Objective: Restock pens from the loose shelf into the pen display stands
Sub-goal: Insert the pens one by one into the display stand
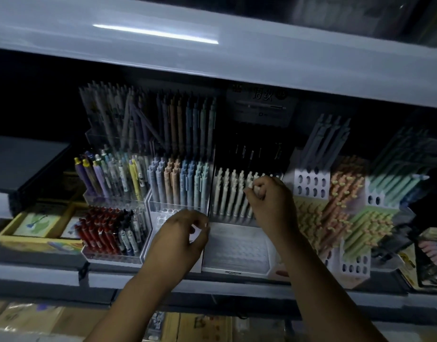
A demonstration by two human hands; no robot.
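Note:
A white tiered display stand [237,250] sits at the shelf's middle, with a row of pale white pens [227,193] upright in its back tier and its front tiers bare. My right hand [269,201] is at the right end of that row, fingers curled round the top of a white pen [250,183]. My left hand [180,235] hovers in front of the clear stand [160,208] of blue and peach pens [178,181], its fingers loosely curled with nothing visible in them.
Red and dark pens [101,233] fill a stand at the lower left, with mixed colourful pens [109,176] above. Orange and green pens [345,213] stand in white perforated holders at the right. A shelf overhang [212,58] hangs close above. A yellow box [37,230] lies far left.

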